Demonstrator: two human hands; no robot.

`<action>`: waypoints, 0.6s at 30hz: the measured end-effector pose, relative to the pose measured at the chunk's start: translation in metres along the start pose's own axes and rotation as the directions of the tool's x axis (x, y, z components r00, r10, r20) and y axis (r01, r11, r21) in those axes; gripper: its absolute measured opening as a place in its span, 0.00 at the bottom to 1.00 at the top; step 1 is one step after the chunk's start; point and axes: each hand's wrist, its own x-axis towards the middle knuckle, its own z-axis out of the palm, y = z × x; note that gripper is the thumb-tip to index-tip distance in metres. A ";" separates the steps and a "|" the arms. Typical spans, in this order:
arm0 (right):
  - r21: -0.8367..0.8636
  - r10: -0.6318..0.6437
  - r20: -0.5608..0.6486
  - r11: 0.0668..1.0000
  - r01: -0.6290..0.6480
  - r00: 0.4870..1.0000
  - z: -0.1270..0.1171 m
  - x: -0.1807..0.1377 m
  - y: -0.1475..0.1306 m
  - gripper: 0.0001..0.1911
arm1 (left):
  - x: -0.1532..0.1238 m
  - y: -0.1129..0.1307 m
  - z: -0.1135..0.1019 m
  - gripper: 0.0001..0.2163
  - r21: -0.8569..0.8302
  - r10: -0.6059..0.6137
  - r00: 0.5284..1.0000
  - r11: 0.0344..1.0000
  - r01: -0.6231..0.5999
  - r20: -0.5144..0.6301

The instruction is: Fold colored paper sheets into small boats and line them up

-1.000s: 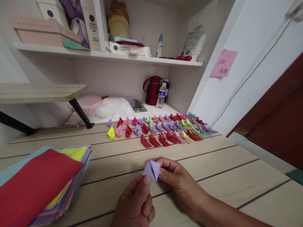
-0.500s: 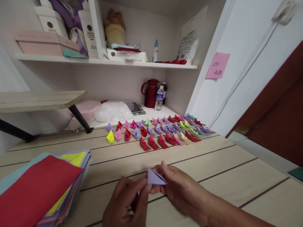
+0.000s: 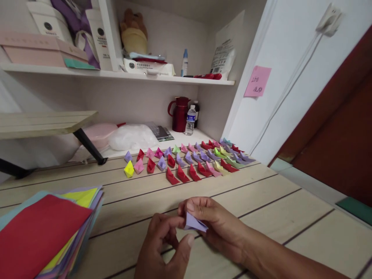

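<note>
A small folded lilac paper piece is held low over the wooden table. My right hand curls its fingers over the top of it and grips it. My left hand pinches its left end between thumb and fingers. Further back on the table lie several rows of small folded paper boats in red, pink, purple, green and yellow. A thick stack of coloured paper sheets, red on top, lies at the left by the near edge.
Behind the table a white shelf carries boxes, a soft toy and a bottle. Below it stand a red jug, a water bottle and a plastic bag. A wooden plank on a black bracket juts out at left. A pink note sticks on the white wall.
The lilac piece has been turned from upright to lying flatter, and my right fingers have closed over it. Both hands have dropped slightly toward me. The view has shifted right.
</note>
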 end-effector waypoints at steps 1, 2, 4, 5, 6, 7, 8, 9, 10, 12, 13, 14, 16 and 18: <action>-0.004 0.004 -0.024 1.000 -0.004 1.000 0.000 0.000 -0.001 0.15 | 0.000 0.000 0.000 0.07 -0.033 -0.048 0.998 0.998 0.050 0.040; -0.014 0.004 -0.046 1.000 -0.005 0.999 0.000 0.000 -0.003 0.15 | 0.000 -0.001 0.000 0.10 -0.064 -0.092 0.993 0.993 0.097 0.079; -0.044 0.000 -0.070 0.999 -0.003 0.998 -0.001 0.001 -0.005 0.15 | 0.001 -0.003 -0.002 0.17 -0.122 -0.180 0.972 0.973 0.198 0.149; -0.060 -0.001 -0.073 0.998 -0.003 0.997 -0.001 0.001 -0.006 0.15 | 0.001 -0.004 -0.003 0.20 -0.144 -0.228 0.956 0.956 0.256 0.184; -0.076 -0.002 -0.069 0.997 -0.004 0.998 -0.002 0.001 -0.006 0.15 | 0.001 -0.006 -0.003 0.23 -0.158 -0.275 0.936 0.937 0.312 0.219; -0.092 -0.001 -0.059 0.996 -0.005 0.998 -0.002 0.001 -0.005 0.16 | 0.001 -0.007 -0.004 0.25 -0.168 -0.316 0.914 0.916 0.364 0.254; -0.109 -0.001 -0.044 0.994 -0.003 0.999 -0.003 0.001 -0.004 0.16 | 0.001 -0.009 -0.004 0.26 -0.179 -0.351 0.893 0.895 0.408 0.283; -0.125 -0.005 -0.028 0.992 0.001 1.000 -0.004 0.001 -0.003 0.16 | 0.001 -0.010 -0.004 0.27 -0.190 -0.378 0.874 0.875 0.445 0.307; -0.141 -0.011 -0.018 0.990 0.008 1.000 -0.004 0.001 -0.002 0.15 | 0.001 -0.011 -0.003 0.27 -0.203 -0.396 0.860 0.858 0.472 0.323; -0.155 -0.018 -0.014 0.988 0.015 1.000 -0.004 0.001 -0.001 0.15 | 0.001 -0.011 -0.002 0.24 -0.242 -0.421 0.839 0.824 0.513 0.345; -0.151 -0.014 -0.016 0.989 0.011 1.000 -0.004 0.001 -0.001 0.15 | 0.000 -0.011 -0.002 0.24 -0.264 -0.427 0.832 0.808 0.527 0.355; -0.142 -0.001 -0.019 0.990 -0.002 1.000 -0.003 0.001 -0.002 0.15 | 0.000 -0.010 -0.002 0.23 -0.285 -0.428 0.826 0.794 0.537 0.366; -0.122 0.036 -0.025 0.992 -0.039 0.999 -0.001 0.001 -0.004 0.17 | 0.000 -0.009 -0.001 0.23 -0.322 -0.420 0.820 0.772 0.548 0.388; -0.116 0.057 -0.039 0.991 -0.061 0.998 0.000 0.001 -0.007 0.18 | 0.000 -0.009 -0.001 0.23 -0.332 -0.414 0.821 0.769 0.546 0.392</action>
